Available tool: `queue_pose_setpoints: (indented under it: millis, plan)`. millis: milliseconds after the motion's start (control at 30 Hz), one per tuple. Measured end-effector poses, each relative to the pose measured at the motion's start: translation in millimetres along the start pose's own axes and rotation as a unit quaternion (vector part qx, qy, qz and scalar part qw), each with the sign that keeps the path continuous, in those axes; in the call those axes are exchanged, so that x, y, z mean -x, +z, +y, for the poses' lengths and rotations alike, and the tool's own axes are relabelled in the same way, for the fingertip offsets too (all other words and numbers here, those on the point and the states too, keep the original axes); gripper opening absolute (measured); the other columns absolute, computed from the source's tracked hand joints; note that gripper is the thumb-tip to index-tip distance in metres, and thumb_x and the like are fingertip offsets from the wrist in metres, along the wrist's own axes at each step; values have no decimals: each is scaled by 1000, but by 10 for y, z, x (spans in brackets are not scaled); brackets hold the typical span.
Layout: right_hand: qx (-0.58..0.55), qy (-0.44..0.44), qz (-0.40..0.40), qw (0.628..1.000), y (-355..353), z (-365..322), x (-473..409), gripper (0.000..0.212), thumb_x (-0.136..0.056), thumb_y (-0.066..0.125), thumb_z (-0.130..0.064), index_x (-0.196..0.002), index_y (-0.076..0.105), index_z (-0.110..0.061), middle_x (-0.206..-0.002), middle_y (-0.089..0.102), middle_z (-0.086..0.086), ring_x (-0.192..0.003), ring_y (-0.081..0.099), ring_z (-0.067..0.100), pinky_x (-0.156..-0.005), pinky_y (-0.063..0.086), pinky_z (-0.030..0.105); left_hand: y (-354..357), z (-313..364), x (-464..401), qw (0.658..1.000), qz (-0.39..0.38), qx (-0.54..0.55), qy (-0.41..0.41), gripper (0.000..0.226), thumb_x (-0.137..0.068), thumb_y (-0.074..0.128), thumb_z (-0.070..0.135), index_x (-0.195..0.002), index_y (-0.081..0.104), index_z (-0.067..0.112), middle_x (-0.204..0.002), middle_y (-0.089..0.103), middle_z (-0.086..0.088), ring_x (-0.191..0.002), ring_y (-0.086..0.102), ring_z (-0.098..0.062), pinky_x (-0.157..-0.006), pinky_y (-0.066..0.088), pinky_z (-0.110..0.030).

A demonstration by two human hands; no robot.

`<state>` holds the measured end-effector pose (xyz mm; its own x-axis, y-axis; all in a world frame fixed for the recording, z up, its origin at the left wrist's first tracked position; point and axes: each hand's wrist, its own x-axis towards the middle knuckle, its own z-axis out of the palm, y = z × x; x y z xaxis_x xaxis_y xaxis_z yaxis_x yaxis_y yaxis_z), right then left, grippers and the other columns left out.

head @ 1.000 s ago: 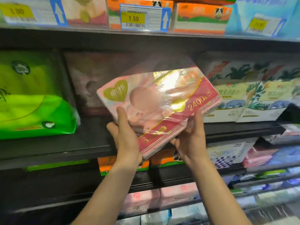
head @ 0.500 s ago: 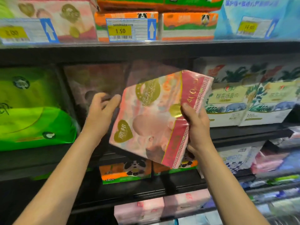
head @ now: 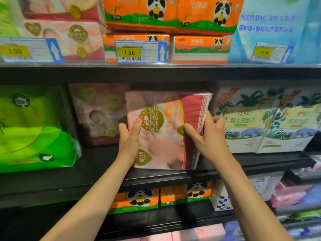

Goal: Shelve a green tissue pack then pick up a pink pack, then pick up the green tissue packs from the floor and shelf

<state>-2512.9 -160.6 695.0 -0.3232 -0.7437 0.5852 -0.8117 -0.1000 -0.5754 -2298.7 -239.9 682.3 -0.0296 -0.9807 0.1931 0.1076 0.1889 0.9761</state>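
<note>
Both hands grip the pink tissue pack (head: 163,134) at once. Left hand (head: 129,138): thumb laid over the front face beside the gold emblem, remaining fingers wrapped round the pack's left edge and mostly out of sight behind it. Right hand (head: 206,138): thumb on the front near the red band, fingers curled round the right edge where the checked trim runs. Grip on each side is closed onto the pack, not slack.

Pack stands upright on its short end, bottom edge at the front lip of the black middle shelf (head: 90,173); whether it rests fully on the shelf or is partly carried cannot be told. Just behind and to its left stands a second pink pack (head: 99,112) of the same design, deeper in shadow. Further left lies a green pack (head: 33,129). To the right, touching or nearly touching the right hand's fingers, sit white packs with palm and elephant print (head: 264,126).

Upper shelf: orange panda packs (head: 173,14), a price label reading 1.50 (head: 140,51). Lower shelf: more orange panda packs (head: 139,199).
</note>
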Motion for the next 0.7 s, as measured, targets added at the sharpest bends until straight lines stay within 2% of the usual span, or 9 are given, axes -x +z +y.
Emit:
queue_pose_setpoints:
  millis: [67, 100, 167, 267, 367, 433, 533, 633, 700]
  plan:
    - [-39, 8, -39, 998, -4, 34, 51, 87, -78, 68, -67, -147, 35, -25, -125, 48, 6, -111, 38, 13, -83, 36, 18, 16, 6, -33, 999, -9, -44, -3, 69, -63, 48, 83, -101, 46, 26, -119, 57, -4, -114, 58, -20, -101, 48, -46]
    - [-52, 10, -41, 998, 9, 45, 68, 94, -77, 73, -62, -152, 29, -25, -129, 47, 5, -115, 41, 13, -84, 37, 18, 24, 11, -60, 997, -8, -78, -12, 78, -62, 43, 87, -106, 48, 23, -123, 56, -7, -118, 56, -23, -105, 46, -48]
    - [-45, 21, -18, 999, 45, 12, 105, 104, -77, 76, -59, -157, 21, -22, -134, 47, 6, -121, 45, 19, -90, 44, 30, 47, 29, -122, 994, -6, -107, -33, 96, -68, 39, 89, -121, 52, 10, -126, 56, -11, -121, 54, -27, -106, 45, -48]
    - [-10, 56, 38, 998, 123, -104, 174, 110, -83, 78, -52, -162, 10, -16, -148, 43, 13, -132, 43, 29, -104, 43, 44, 61, 25, -237, 994, 0, -101, -40, 76, -85, 51, 76, -105, 57, 3, -102, 65, -13, -100, 63, -29, -88, 50, -40]
    - [-30, 65, 98, 993, 248, -144, 258, 103, -83, 82, -44, -159, 21, -13, -153, 42, 11, -137, 45, 31, -112, 42, 50, 62, 33, -314, 994, 2, -100, -36, 85, -71, 50, 81, -112, 64, 9, -104, 72, -14, -97, 67, -30, -92, 54, -43]
    - [-36, 58, 136, 988, 348, -135, 309, 87, -81, 84, -37, -148, 35, -8, -140, 51, 11, -127, 53, 32, -102, 48, 53, 66, 30, -356, 993, -1, -110, -50, 76, -83, 55, 70, -115, 66, 2, -106, 72, -17, -98, 67, -32, -93, 54, -44]
    - [-36, 49, 155, 986, 415, -136, 322, 73, -83, 82, -29, -140, 43, -4, -130, 52, 13, -120, 52, 31, -99, 48, 46, 85, -48, -413, 988, -1, -133, -74, 56, -98, 58, 51, -115, 61, -2, -107, 66, -13, -99, 61, -29, -82, 45, -35]
    - [-52, 48, 109, 991, 444, -67, 235, 77, -85, 80, -29, -147, 40, -11, -125, 38, 11, -114, 41, 22, -95, 39, 24, 97, -98, -458, 989, 7, -123, -80, 52, -99, 56, 53, -107, 61, 2, -104, 64, -9, -97, 61, -27, -84, 45, -37]
    - [-51, 58, 68, 995, 489, 17, 159, 76, -86, 78, -32, -148, 39, -11, -117, 41, 9, -108, 40, 19, -88, 34, 19, 79, -109, -475, 990, 18, -113, -80, 52, -99, 55, 55, -100, 62, 3, -98, 63, -9, -89, 60, -23, -83, 45, -37]
